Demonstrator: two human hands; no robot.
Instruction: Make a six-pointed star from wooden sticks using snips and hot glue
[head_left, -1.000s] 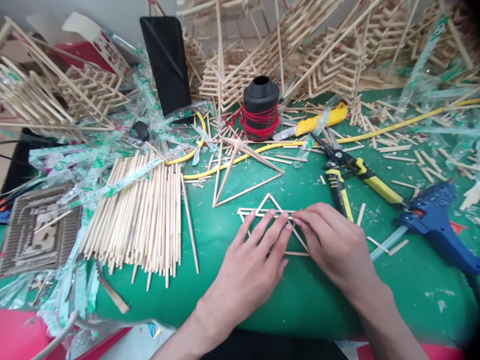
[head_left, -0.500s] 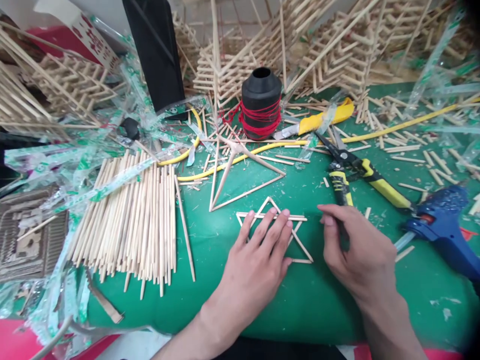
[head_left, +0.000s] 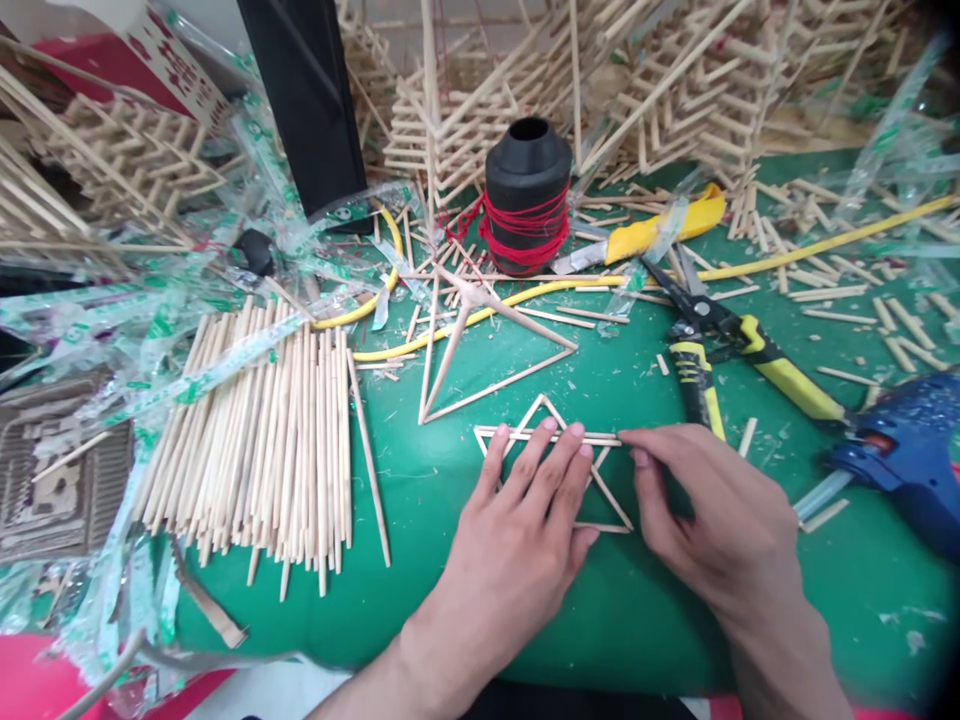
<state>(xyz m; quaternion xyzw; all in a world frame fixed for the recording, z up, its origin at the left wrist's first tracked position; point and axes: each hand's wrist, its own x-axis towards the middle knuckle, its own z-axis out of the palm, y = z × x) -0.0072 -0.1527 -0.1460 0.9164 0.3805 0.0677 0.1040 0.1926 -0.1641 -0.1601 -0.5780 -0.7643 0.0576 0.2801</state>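
A flat six-pointed star of thin wooden sticks [head_left: 611, 492] lies on the green tabletop. My left hand [head_left: 521, 510] rests palm down over its middle, fingers stretched out and pressing the sticks, hiding part of the star. Along the star's upper side two sticks run close together, and their right ends [head_left: 604, 439] meet the index fingertip of my right hand [head_left: 712, 510]. That hand's fingers are curled, thumb close under the index finger, with nothing visible between them. Just behind the star stands a pointed stick frame [head_left: 499, 382].
Left lies a row of loose sticks [head_left: 262, 440]. Pliers-like cutters [head_left: 701, 320], a blue glue gun [head_left: 900, 470], a yellow utility knife [head_left: 664, 228] and a spool of red thread [head_left: 527, 200] sit right and behind. A yellow cord [head_left: 570, 288] crosses the table; stacked stick structures [head_left: 457, 130] stand at the back.
My right hand has moved slightly left, and its index fingertip now touches the right ends of the upper sticks. My left hand stays on the star. The view has shifted slightly.
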